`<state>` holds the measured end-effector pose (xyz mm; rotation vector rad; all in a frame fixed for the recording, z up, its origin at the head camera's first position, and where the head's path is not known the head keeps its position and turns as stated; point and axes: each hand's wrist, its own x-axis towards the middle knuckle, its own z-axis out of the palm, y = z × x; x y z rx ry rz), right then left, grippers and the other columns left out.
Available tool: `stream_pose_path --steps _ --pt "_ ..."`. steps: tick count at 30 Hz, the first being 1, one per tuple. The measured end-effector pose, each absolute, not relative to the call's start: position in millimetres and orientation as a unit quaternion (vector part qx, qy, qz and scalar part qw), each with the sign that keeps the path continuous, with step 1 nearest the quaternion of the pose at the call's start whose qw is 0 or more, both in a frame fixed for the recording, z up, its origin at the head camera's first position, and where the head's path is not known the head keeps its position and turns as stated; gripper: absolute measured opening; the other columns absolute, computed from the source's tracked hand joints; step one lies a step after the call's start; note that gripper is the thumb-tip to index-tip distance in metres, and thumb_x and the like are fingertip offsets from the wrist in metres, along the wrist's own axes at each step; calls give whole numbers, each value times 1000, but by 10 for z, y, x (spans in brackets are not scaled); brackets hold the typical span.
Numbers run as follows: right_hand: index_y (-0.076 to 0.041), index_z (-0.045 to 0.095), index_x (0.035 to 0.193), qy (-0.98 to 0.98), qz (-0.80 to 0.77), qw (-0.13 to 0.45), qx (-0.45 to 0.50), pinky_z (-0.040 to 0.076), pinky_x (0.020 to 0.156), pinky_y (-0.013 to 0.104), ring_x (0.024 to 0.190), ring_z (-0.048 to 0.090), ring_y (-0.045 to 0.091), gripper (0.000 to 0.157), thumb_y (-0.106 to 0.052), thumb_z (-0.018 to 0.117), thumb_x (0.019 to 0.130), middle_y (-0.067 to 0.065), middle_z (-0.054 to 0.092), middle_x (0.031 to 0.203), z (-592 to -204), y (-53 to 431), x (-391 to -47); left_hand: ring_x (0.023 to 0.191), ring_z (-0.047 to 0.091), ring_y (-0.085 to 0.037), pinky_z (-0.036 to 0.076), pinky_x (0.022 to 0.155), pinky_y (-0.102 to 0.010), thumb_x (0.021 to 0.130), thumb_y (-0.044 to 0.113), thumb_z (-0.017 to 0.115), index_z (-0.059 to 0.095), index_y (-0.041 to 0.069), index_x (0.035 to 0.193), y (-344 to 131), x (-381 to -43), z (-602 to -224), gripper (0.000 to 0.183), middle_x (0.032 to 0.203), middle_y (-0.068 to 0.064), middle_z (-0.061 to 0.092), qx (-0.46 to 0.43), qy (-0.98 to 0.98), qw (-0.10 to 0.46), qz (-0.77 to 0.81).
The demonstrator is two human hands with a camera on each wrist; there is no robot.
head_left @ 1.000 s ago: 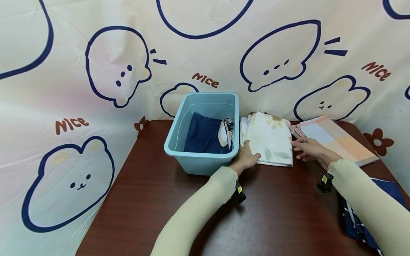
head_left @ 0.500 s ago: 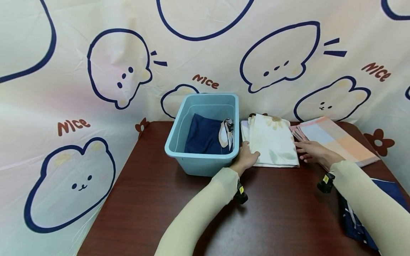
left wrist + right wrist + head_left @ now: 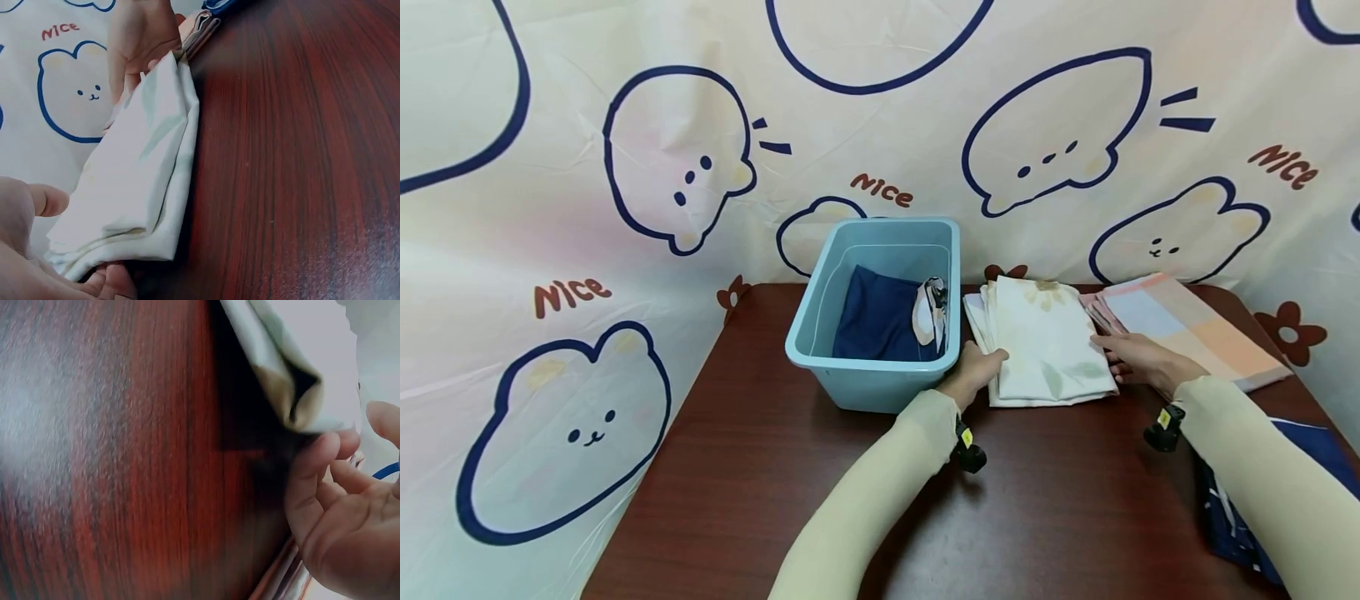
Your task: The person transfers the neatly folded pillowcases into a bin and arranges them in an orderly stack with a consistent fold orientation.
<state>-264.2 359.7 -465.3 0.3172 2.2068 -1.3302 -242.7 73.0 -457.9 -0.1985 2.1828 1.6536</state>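
Observation:
A folded white cloth with pale flowers and leaves lies between my hands in the head view. My left hand grips its left edge, with fingers tucked beneath it and the thumb above, as the left wrist view shows around the cloth. At the opposite edge, my right hand holds the cloth's side; in the right wrist view its fingers reach under the folded end. Part of the right fingers is hidden by the cloth. The folds at the left edge look layered and slightly fanned.
Left of the cloth stands a light blue plastic bin holding a navy cloth and a patterned cloth. A folded checked cloth lies right on the dark wood table. Navy fabric sits beneath the right forearm.
The white cloth has shifted toward me and slightly right, its near edge lower in view. My right hand has moved a little right, and its fingers have closed on the cloth's edge.

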Motion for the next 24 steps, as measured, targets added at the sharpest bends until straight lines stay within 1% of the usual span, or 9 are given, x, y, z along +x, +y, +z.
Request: stream_pose_path --steps 3,6,9,11,14,16,18,21,24 --pt "7 21 153 821 -488 282 91 53 68 26 67 53 6 66 -39 39 109 -6 54 82 -4660 3613 -2639 151 33 -30 34 121 -44 100 30 58 23 0 159 711 -2432 -4579 75 165 -17 28 -74 774 212 592" --pt "11 4 157 823 -483 292 65 53 69 27 69 53 6 72 -30 40 109 -3 54 94 -4668 3642 -2628 147 40 -30 37 119 -44 99 27 60 32 -1 156 713 -2439 -4585 69 161 -17 37 -68 779 208 588" --pt "10 -1 158 820 -488 293 53 54 69 25 69 54 4 78 -30 44 108 -5 55 96 -4681 3684 -2625 146 42 -30 40 117 -44 99 23 61 35 2 155 719 -2441 -4593 65 160 -16 39 -55 792 197 575" --pt "7 16 156 813 -501 293 47 54 68 23 68 54 2 70 -32 47 107 -8 57 88 -4692 3704 -2633 146 41 -29 40 116 -45 99 22 63 35 3 154 728 -2443 -4601 65 160 -15 38 -44 804 185 563" --pt "-4 45 131 797 -525 296 35 52 65 22 62 51 1 40 -36 49 107 -13 56 75 -4699 3722 -2633 148 39 -28 39 117 -45 99 23 64 33 5 155 730 -2439 -4614 66 161 -14 36 -23 814 177 553" --pt "-9 47 114 790 -534 300 29 49 63 21 59 48 1 28 -36 49 107 -13 54 69 -4705 3715 -2628 149 37 -27 38 118 -44 99 24 64 31 6 155 726 -2434 -4630 68 162 -14 34 -12 816 175 551" --pt "-8 46 121 787 -537 304 21 46 62 22 57 44 2 32 -37 49 107 -12 52 69 -4707 3712 -2617 152 33 -26 35 120 -44 99 26 64 28 7 157 720 -2425 -4648 71 165 -13 31 -4 815 177 552" --pt "-5 22 153 786 -535 309 16 43 61 25 57 41 5 62 -37 50 107 -11 49 69 -4706 3699 -2603 155 26 -25 30 123 -43 100 27 63 22 7 161 702 -2415 -4670 76 168 -11 24 5 814 181 553" --pt "-11 -15 161 788 -528 318 19 42 62 26 57 42 6 91 -37 52 106 -10 47 70 -4699 3702 -2582 157 22 -26 27 125 -43 99 26 64 17 8 162 685 -2415 -4687 80 169 -11 20 9 812 190 551"
